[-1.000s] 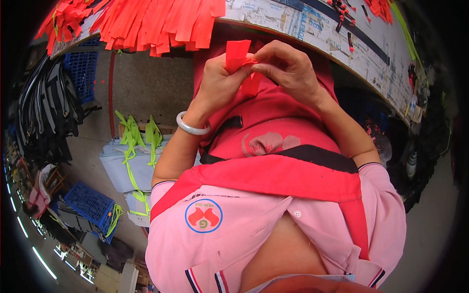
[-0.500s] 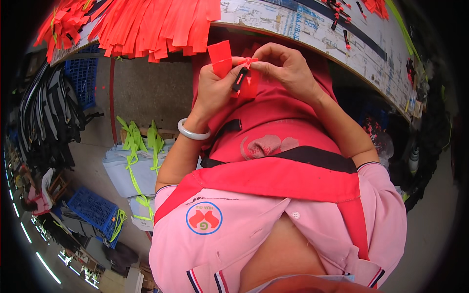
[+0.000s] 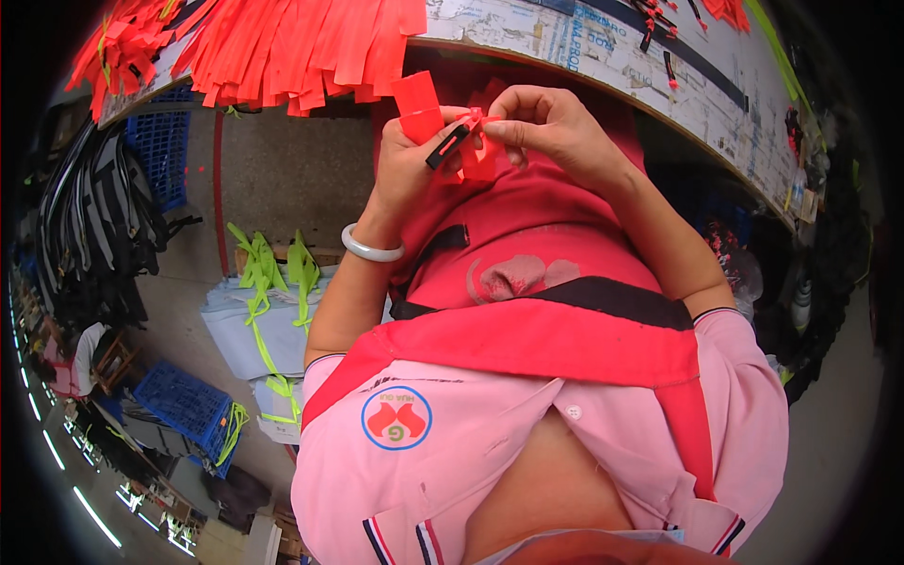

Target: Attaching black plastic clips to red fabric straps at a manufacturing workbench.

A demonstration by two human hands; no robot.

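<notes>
In front of the red apron, my left hand (image 3: 409,162) is closed on a flat red strip (image 3: 416,102), whose upper end stands up above the fingers. A small black slotted tab (image 3: 448,147) lies aslant at my left fingertips, joined to a bunched red piece (image 3: 475,120). My right hand (image 3: 556,130) pinches the right end of that red piece between thumb and forefinger. More red strip (image 3: 478,162) hangs below, between the hands; how it joins the rest is hidden by the fingers.
Many red strips (image 3: 292,52) hang over the table's near edge at the left. Black pieces with red ends (image 3: 670,71) lie on the white, worn tabletop (image 3: 527,33). Blue crates (image 3: 184,405), hanging dark straps (image 3: 89,217) and tied pale bundles (image 3: 240,315) stand at the left.
The black tab has swung from nearly upright to a leftward slant. My right hand has turned slightly, its lower fingers now showing beneath the thumb. Both hands stay close together.
</notes>
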